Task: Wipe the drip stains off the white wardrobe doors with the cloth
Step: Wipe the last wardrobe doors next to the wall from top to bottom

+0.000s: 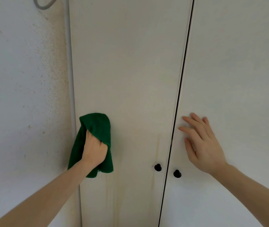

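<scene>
While the left hand (94,149) is gripping the bunched green microfibre cloth (96,126) and pressing it against the left white wardrobe door (130,71) near its outer edge, the right hand (202,145) is lying open and flat on the right white wardrobe door (237,71), apparently steadying it. Faint yellowish drip streaks (157,148) are running down beside the round black knob (158,167); firm vertical strokes along each streak would probably be lifting them best.
</scene>
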